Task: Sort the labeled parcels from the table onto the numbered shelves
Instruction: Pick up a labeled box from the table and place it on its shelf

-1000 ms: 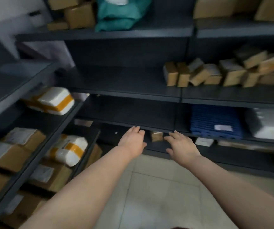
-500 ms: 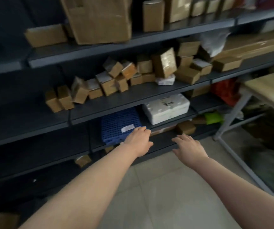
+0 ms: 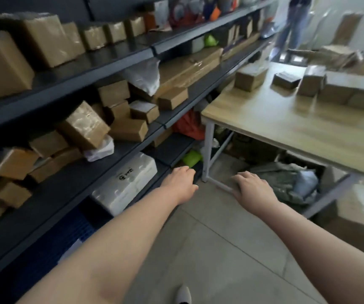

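Note:
Both my hands hang out in front of me over the floor and hold nothing. My left hand point(image 3: 181, 183) has loosely curled fingers near the lower dark shelf point(image 3: 67, 194). My right hand point(image 3: 251, 187) is relaxed, in front of the table's leg frame. On the wooden table point(image 3: 286, 123) at the right lie several brown cardboard parcels point(image 3: 250, 79), out of reach of both hands. The shelves on the left carry many brown boxes point(image 3: 84, 126) and a white foam parcel point(image 3: 126, 183).
A long flat carton point(image 3: 187, 69) and a clear plastic bag point(image 3: 146, 75) lie on the middle shelf. Grey bags point(image 3: 290, 183) and boxes sit under the table. A person's legs point(image 3: 292, 25) stand at the far end of the aisle. My shoe point(image 3: 183, 295) is on the tiled floor.
The view has swung to the right along the shelves, bringing the table and its parcels into sight. Both hands stay empty and held out in front.

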The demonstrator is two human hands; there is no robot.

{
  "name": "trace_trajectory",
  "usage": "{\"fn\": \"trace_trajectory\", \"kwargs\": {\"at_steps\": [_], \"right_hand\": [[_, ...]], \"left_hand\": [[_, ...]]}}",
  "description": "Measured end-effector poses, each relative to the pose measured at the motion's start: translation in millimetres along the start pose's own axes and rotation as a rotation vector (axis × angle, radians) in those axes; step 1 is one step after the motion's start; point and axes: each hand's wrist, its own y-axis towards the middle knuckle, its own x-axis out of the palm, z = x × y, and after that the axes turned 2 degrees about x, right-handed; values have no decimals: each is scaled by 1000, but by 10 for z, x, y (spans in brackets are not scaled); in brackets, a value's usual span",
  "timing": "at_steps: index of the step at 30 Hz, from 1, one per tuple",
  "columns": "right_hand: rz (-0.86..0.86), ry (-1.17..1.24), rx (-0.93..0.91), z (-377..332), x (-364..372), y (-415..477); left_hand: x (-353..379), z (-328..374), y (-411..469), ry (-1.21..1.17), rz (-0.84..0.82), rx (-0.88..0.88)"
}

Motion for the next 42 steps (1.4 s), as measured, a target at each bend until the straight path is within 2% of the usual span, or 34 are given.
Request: {"fn": "trace_trajectory", "kwargs": {"at_steps": [6, 15, 20, 25, 32, 42], "right_hand": [[55, 41, 247, 518, -206, 348], [77, 93, 551, 1557, -391, 631], [95, 110, 592, 2268, -449, 1035], [123, 202, 576, 3040, -649, 1463], [175, 175, 615, 4121, -950, 1888], [98, 288, 675, 4962, -883, 2550]], "left_hand": [[-296, 377, 1019, 49, -51, 244], [-272, 1225, 2130, 63, -101, 434], [-356, 1778, 2730, 118, -115, 481], [-600, 2396, 3294, 166, -124, 461], [-728, 3265, 4128, 124, -73, 411], [-602, 3986, 5291, 114, -186, 490]]}}
